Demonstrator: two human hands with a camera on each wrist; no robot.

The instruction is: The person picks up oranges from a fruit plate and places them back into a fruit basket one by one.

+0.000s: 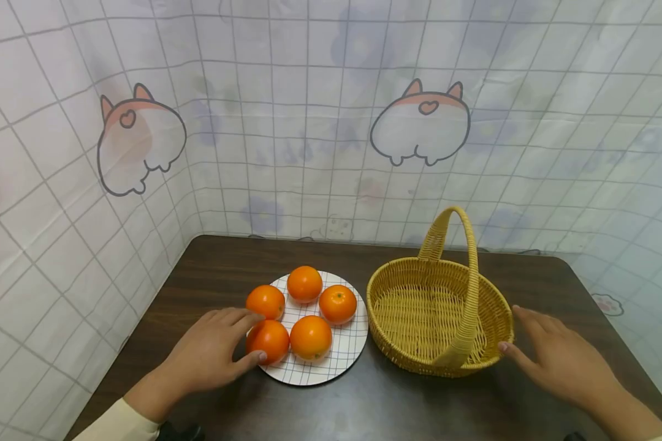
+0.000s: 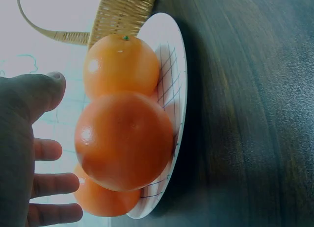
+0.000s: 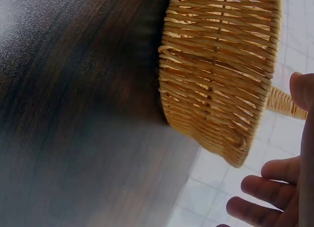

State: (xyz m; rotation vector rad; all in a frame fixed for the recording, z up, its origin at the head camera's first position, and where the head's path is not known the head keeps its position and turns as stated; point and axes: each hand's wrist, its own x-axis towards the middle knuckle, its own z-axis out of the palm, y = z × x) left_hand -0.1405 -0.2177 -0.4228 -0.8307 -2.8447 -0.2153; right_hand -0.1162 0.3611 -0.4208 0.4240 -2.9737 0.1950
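Note:
Several oranges sit on a round white plate with a thin dark grid pattern. My left hand is spread at the plate's left side, thumb and fingers on either side of the nearest orange. In the left wrist view a gap shows between that hand's thumb and the front orange. To the right of the plate stands a yellow wicker basket with a tall arched handle, nothing inside it. My right hand is beside the basket's right rim with its fingers extended, holding nothing.
Everything stands on a dark wood-grain table. White grid-patterned sheeting with cartoon prints encloses the back and both sides. The basket's handle rises well above its rim.

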